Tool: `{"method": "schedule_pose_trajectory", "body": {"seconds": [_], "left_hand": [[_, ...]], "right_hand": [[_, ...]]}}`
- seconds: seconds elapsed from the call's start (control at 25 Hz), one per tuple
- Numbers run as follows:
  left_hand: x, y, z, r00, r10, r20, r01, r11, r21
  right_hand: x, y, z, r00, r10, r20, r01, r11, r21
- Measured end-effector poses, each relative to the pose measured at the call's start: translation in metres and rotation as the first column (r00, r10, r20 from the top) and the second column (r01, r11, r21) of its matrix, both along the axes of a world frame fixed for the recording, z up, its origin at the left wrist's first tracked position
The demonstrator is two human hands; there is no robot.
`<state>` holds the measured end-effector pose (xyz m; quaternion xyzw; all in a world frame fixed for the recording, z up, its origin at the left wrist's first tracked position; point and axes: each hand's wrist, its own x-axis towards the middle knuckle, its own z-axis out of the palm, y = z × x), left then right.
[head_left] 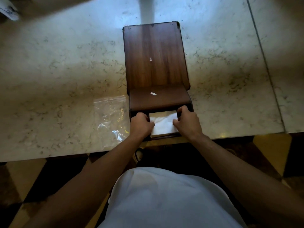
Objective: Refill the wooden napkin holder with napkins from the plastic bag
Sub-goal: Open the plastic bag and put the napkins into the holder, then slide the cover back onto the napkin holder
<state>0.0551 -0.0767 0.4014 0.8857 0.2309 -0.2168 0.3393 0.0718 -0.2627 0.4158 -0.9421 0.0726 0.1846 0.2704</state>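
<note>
The dark wooden napkin holder (154,60) stands on the marble table near its front edge, with its tall back panel pointing away from me. A white stack of napkins (162,124) sits in the holder's front opening, partly sticking out toward me. My left hand (141,125) grips the stack's left side with curled fingers. My right hand (187,122) grips its right side, thumb up by the holder's edge. A clear plastic bag (110,117) lies flat and looks empty just left of the holder.
The marble table (57,71) ends close to my body, its front edge just below my hands. A seam in the tabletop (263,63) runs along the right. A pale post (146,9) rises behind the holder. Two small white scraps (153,93) lie on the wood.
</note>
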Motion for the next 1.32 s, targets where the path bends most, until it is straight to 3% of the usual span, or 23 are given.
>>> {"method": "schedule_pose_trajectory", "body": {"seconds": [0.16,0.32,0.44,0.56,0.64,0.72,0.84,0.96,1.32], "left_hand": [[0.001,0.002,0.002,1.0,-0.014,-0.003,0.014,1.0,0.001],[0.0,0.007,0.012,0.996,-0.018,0.084,0.02,0.999,-0.027],[-0.002,0.024,0.024,0.987,0.109,0.119,-0.085,0.978,-0.19],[-0.003,0.054,0.038,0.938,0.341,0.055,-0.277,0.839,-0.468],[-0.006,0.081,0.043,0.897,0.438,0.061,-0.345,0.781,-0.521],[-0.013,0.11,0.043,0.87,0.476,0.126,-0.38,0.811,-0.445],[-0.032,0.147,0.03,0.859,0.468,0.209,-0.444,0.883,-0.152],[-0.05,0.172,0.011,0.865,0.488,0.121,-0.492,0.871,0.006],[-0.046,0.174,-0.003,0.875,0.484,0.031,-0.481,0.874,-0.076]], "right_hand": [[0.001,0.002,0.001,0.999,0.048,0.025,-0.047,0.998,-0.051],[0.001,0.005,0.011,0.987,0.09,0.13,-0.074,0.99,-0.121],[0.004,0.02,0.022,0.955,0.132,0.266,-0.121,0.991,-0.054],[0.01,0.057,0.034,0.911,0.232,0.341,-0.278,0.956,0.093],[0.012,0.09,0.04,0.877,0.317,0.362,-0.393,0.906,0.159],[0.009,0.121,0.042,0.849,0.379,0.367,-0.471,0.858,0.203],[0.002,0.152,0.04,0.841,0.418,0.345,-0.507,0.831,0.23],[-0.005,0.169,0.033,0.844,0.438,0.31,-0.513,0.827,0.23],[-0.015,0.172,0.025,0.867,0.442,0.23,-0.486,0.85,0.201]]}}
